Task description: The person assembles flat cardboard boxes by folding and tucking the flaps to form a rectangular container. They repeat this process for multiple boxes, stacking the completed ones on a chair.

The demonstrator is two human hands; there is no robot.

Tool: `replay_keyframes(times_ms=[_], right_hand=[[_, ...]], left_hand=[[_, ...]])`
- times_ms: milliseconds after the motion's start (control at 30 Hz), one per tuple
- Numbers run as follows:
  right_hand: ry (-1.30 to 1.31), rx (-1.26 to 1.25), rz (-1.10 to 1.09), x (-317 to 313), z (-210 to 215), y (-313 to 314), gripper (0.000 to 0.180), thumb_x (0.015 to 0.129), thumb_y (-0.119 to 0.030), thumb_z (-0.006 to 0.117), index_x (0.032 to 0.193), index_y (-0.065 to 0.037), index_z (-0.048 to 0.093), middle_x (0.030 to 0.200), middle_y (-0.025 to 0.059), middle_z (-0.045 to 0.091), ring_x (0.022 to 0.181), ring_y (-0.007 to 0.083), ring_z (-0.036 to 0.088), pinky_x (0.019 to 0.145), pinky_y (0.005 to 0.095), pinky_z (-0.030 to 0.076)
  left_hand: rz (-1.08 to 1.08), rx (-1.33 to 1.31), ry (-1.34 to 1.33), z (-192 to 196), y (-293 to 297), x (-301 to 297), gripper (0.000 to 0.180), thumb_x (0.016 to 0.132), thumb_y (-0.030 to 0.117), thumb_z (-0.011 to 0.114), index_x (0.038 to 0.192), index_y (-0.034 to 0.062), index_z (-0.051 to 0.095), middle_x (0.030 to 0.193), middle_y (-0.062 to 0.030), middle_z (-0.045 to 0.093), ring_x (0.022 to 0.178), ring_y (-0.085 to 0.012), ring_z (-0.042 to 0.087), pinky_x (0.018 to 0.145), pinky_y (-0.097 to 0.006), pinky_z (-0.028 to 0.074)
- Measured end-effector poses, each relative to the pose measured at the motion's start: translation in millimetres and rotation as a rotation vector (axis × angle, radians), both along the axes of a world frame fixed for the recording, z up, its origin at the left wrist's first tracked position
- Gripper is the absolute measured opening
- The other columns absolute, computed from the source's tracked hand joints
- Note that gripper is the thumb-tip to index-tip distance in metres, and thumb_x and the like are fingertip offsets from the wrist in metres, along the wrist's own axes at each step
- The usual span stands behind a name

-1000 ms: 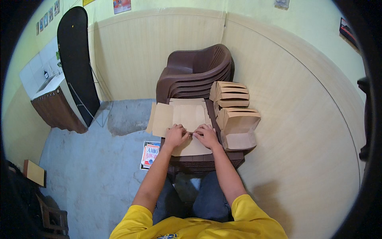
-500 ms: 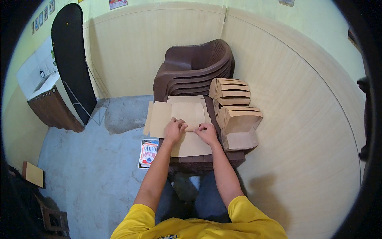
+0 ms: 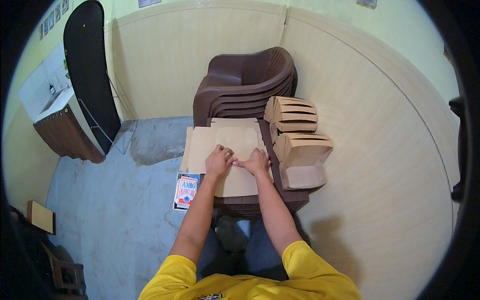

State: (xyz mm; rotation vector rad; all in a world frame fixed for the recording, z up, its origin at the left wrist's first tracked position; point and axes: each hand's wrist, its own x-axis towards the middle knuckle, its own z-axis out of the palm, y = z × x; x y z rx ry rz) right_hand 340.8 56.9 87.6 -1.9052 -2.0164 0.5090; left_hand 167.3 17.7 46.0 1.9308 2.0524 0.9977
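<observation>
An unfolded cardboard box blank [image 3: 227, 183], light brown with crease lines and side flaps, lies on a brown plastic surface. My left hand [image 3: 218, 161] rests over its middle, fingers curled and closed at a crease. Just right of it, my right hand [image 3: 256, 163] grips the blank near its right edge. The right thumb reaches left toward the left fingertips, while the other fingers bend over at the edge flap. What lies beneath both palms is hidden.
Folded cardboard boxes [image 3: 295, 120] stand nested at the right, with an open box [image 3: 303, 176] nearer me. Behind is a stack of brown plastic chairs [image 3: 245, 82]. A small box of playing cards [image 3: 186, 192] sits at the left. An ironing board [image 3: 85, 75] leans by a sink counter [image 3: 52, 107].
My right hand has shifted slightly right; its fingers have moved from a pinch near the middle crease to the right edge, with the thumb stretched left. My left hand stays at the crease.
</observation>
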Motion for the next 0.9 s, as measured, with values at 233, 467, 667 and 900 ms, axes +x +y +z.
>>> replay_keyframes(times_ms=[233,467,667,900], right_hand=[[0.199,0.091,0.015,13,-30,17,0.088,0.053,-0.045,0.108,0.110,-0.003,0.056,0.116,0.0204,0.059,0.117,0.0382,0.058,0.103,0.0470,0.051],[0.329,0.063,0.240,52,-51,41,0.066,0.068,-0.022,0.101,0.112,-0.005,0.055,0.111,0.0165,0.061,0.108,0.0350,0.063,0.095,0.0460,0.053],[0.551,0.126,0.387,77,-56,23,0.033,0.089,-0.005,0.075,0.119,-0.002,0.060,0.117,0.0173,0.063,0.108,0.0336,0.066,0.094,0.0436,0.054],[0.074,0.129,0.523,85,-25,-37,0.067,0.082,-0.010,0.073,0.146,-0.005,0.056,0.153,0.0178,0.054,0.146,0.0302,0.047,0.125,0.0435,0.037]], left_hand=[[-0.162,-0.085,-0.168,8,2,-22,0.047,0.078,0.027,0.094,0.121,0.0182,0.077,0.117,-0.0080,0.065,0.090,-0.0260,0.068,0.084,-0.041,0.057],[-0.231,-0.052,-0.264,0,-1,-26,0.047,0.081,0.016,0.091,0.125,0.0154,0.076,0.116,-0.0092,0.064,0.083,-0.0238,0.063,0.082,-0.038,0.057],[-0.312,-0.013,-0.405,-20,15,-36,0.035,0.104,0.038,0.065,0.125,0.0123,0.076,0.120,-0.0128,0.064,0.097,-0.0292,0.067,0.098,-0.038,0.052],[-0.263,-0.170,-0.073,-17,15,-22,0.045,0.102,0.050,0.065,0.109,0.0092,0.082,0.127,-0.0179,0.064,0.120,-0.0303,0.062,0.104,-0.037,0.049]])
